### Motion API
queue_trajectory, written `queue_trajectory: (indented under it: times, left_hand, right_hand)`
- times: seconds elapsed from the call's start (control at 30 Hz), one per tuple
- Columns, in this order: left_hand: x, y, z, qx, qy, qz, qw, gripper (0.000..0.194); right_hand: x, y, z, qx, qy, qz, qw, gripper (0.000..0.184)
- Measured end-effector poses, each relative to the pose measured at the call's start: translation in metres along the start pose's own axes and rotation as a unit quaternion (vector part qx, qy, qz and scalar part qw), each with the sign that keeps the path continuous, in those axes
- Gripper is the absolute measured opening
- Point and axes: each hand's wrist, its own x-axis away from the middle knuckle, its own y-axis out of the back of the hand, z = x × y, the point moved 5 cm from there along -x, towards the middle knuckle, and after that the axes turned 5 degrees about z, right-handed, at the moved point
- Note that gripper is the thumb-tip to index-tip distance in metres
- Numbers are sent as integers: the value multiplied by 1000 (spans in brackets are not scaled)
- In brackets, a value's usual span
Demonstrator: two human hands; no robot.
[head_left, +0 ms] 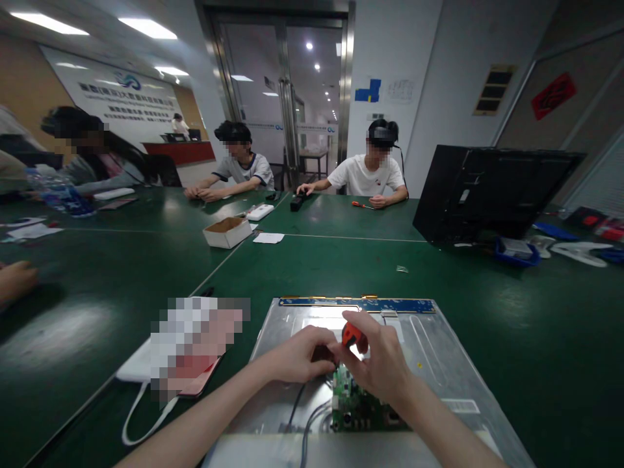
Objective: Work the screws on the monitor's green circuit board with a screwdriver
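Observation:
A metal display panel (429, 370) lies in front of me, with a blue circuit strip (312, 303) along its far edge. On its near half sits a green circuit board (358, 406). My right hand (385, 357) grips a screwdriver (351, 334) by its red-and-black handle above the board; its tip is hidden. Beside it my left hand (305, 354) is closed at the board's upper left edge, fingertips pinched; whatever they hold is hidden. Dark cables (306, 429) run over the panel left of the board.
Left of the panel lie a pink phone (205, 364) and a white cable (134, 416). A white box (227, 233) stands farther back. A black monitor (487, 195) stands at the right, near a blue tray (517, 252). Several people sit around the green table (331, 266).

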Motion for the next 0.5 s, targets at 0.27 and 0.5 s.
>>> queue_trajectory:
  times: [0.27, 0.5]
  left_hand:
    - [2, 0, -1, -5, 37, -7, 999, 7]
    - [1, 2, -5, -3, -2, -9, 1000, 5]
  right_hand:
    - [2, 1, 1, -48, -14, 32, 998, 51]
    - [-1, 3, 1, -6, 0, -7, 1000, 34]
